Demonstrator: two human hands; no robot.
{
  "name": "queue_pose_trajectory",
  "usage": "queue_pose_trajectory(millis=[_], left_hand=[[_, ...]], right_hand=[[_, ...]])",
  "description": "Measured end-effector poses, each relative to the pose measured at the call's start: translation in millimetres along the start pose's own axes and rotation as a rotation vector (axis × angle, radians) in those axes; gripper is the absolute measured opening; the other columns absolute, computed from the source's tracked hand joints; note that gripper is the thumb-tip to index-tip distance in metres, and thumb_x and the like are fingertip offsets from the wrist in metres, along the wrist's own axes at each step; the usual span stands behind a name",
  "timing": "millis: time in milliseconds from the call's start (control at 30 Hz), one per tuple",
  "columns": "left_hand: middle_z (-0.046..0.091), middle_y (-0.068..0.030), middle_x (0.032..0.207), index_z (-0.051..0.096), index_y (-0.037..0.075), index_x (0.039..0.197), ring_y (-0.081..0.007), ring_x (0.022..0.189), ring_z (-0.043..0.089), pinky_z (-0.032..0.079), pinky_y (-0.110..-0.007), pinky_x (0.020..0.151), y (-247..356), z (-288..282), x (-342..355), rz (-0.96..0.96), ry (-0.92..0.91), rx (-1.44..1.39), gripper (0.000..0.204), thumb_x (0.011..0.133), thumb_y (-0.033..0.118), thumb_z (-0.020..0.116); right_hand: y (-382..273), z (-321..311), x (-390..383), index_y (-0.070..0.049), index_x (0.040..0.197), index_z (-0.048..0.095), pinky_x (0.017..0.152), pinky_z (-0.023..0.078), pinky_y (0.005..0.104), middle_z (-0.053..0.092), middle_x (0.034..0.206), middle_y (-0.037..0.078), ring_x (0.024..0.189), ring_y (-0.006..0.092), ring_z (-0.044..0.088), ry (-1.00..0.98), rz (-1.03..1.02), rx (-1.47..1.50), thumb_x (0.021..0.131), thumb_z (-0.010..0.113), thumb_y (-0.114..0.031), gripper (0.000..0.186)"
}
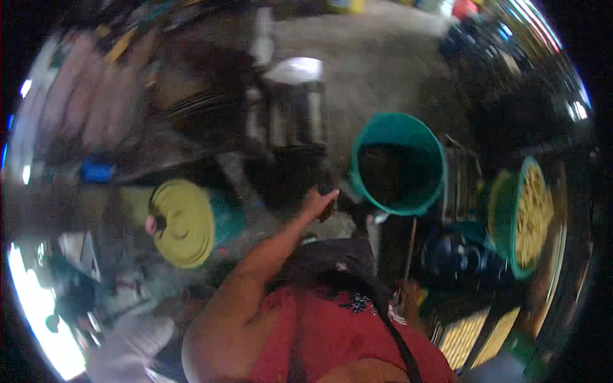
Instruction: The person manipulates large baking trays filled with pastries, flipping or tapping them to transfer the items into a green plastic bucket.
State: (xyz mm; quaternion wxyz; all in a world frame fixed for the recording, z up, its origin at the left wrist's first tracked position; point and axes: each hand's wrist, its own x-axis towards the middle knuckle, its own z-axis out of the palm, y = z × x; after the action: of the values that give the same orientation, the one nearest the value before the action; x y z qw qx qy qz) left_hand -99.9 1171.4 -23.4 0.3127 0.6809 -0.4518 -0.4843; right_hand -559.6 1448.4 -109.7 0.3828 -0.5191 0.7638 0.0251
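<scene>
From my end I see the left hand (316, 205) with fingers bent at a small dark thing (327, 189), too blurred for me to tell whether they pinch it; the right hand I cannot make out, so its state I cannot tell. Just right of the left hand stands a wide green tub (402, 125), and farther left a yellow lid (187, 225).

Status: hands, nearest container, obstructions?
Left hand extended, grip blurred; right hand indiscernible. Open, round green plastic tub right of left hand. Too blurred to judge obstructions.
</scene>
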Motion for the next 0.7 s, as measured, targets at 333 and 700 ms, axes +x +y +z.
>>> queue_pose_trajectory(millis=[333, 700], left_hand=[[0.029, -0.0194, 0.135, 0.022, 0.001, 0.134, -0.0342, 0.121, 0.033, 0.032, -0.048, 0.096, 74, -320, -51, -0.105, 0.889, -1.029, 0.090, 0.073, 0.056, 0.058], [0.028, -0.0185, 0.136, 0.028, 0.002, 0.132, -0.0327, 0.124, 0.030, 0.034, -0.048, 0.093, 124, -334, 131, -0.224, 0.505, -1.237, 0.070, 0.085, 0.054, 0.035]], right_hand=[[-95, -3, 41, -0.017, 0.099, 0.060, 0.071, 0.044, 0.0476, 0.062, 0.088, 0.008, 0.079, 0.0335, 0.056, -0.401, 0.210, 0.367, 0.077, 0.052, -0.043, 0.035], [-166, -50, 79, -0.011, 0.097, 0.060, 0.066, 0.046, 0.0442, 0.061, 0.085, 0.008, 0.074, 0.0311, 0.057, -0.432, 0.340, 0.471, 0.077, 0.053, -0.037, 0.033]])
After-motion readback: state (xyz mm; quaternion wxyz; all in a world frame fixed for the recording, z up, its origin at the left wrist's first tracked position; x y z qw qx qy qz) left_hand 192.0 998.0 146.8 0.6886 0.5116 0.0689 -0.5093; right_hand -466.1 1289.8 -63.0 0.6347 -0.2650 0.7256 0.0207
